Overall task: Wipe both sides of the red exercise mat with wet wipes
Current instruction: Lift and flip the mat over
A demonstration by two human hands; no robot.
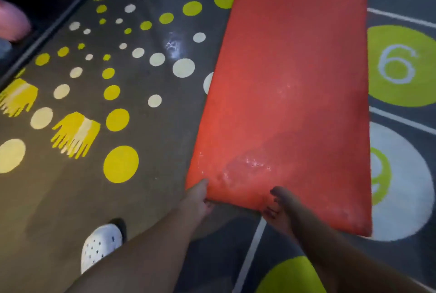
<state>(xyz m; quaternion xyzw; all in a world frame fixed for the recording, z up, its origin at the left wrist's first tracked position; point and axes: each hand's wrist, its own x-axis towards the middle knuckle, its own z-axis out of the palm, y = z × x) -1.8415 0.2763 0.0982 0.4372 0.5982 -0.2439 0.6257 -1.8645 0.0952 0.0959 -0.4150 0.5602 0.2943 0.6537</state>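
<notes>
The red exercise mat (290,85) stretches from the top of the view down to its near short edge, lying on the dark patterned floor. Wet, shiny patches show near its lower end. My left hand (198,198) grips the mat's near left corner, thumb on top and fingers under the edge. My right hand (279,207) holds the same near edge further right, fingers curled around it. That edge looks lifted a little off the floor. No wet wipe is visible.
The dark floor (151,141) carries yellow and white dots, yellow handprints and numbered circles (398,66). My white perforated shoe (100,245) stands at lower left. A dark raised edge and a pink object (11,21) lie at upper left.
</notes>
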